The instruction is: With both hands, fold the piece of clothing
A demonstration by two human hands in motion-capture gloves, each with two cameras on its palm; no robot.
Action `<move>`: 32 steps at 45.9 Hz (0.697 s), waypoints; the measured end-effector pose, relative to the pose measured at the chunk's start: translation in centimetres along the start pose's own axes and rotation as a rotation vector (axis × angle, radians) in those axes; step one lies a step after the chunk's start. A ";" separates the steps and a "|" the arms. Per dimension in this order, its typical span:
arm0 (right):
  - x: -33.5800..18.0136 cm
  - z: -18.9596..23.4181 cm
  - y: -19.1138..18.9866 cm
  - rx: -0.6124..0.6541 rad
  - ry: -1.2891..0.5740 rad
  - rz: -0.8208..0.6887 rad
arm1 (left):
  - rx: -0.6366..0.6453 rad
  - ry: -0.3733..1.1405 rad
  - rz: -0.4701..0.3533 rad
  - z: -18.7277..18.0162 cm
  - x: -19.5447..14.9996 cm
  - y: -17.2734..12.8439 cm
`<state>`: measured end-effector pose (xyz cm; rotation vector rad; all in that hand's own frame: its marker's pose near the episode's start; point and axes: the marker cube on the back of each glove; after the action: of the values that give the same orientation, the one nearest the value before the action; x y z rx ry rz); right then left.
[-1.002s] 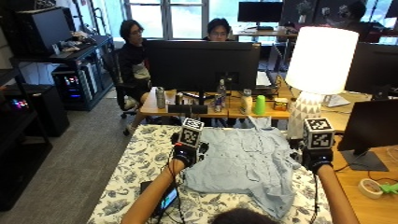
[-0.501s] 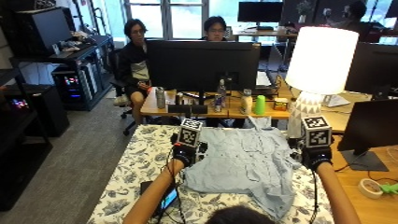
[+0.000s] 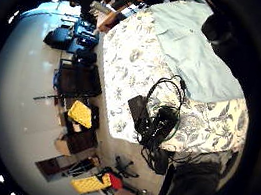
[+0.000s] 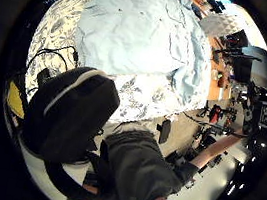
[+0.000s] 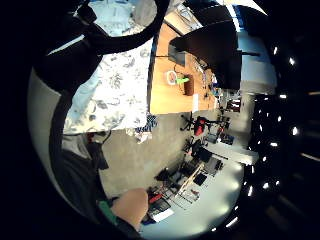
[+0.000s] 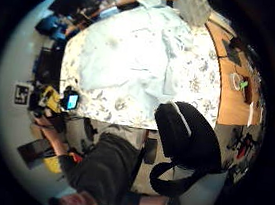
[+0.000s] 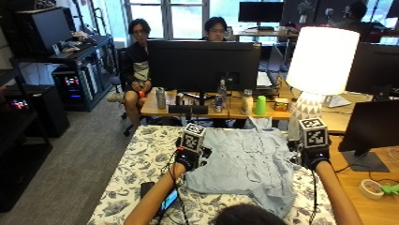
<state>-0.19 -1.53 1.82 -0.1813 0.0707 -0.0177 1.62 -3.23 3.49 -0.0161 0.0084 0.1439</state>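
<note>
Couldn't tell grip on left hand [image 7: 186, 159] or right hand [image 7: 314, 158], both at shirt [image 7: 244, 161] edges. Risked lopsided fold, crumpled near-right corner.

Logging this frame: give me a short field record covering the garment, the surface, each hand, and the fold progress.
garment: light blue shirt, spread flat, unfolded
surface: table with floral cloth
left hand: black glove, at the shirt's left edge; grip cannot be seen
right hand: black glove, just past the shirt's right edge; grip cannot be seen
nearby: white lamp at the table's far right corner; phone by the left forearm
fold progress: no fold visible yet
</note>
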 end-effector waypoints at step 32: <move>-2.8 13.7 -8.0 -0.169 -0.091 -0.119 | -0.376 -0.214 -0.032 12.9 3.5 1.1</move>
<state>-2.12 -6.91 16.94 -0.3544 -0.0296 -0.1222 4.98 -1.40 16.31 -0.3757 -0.2322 0.1127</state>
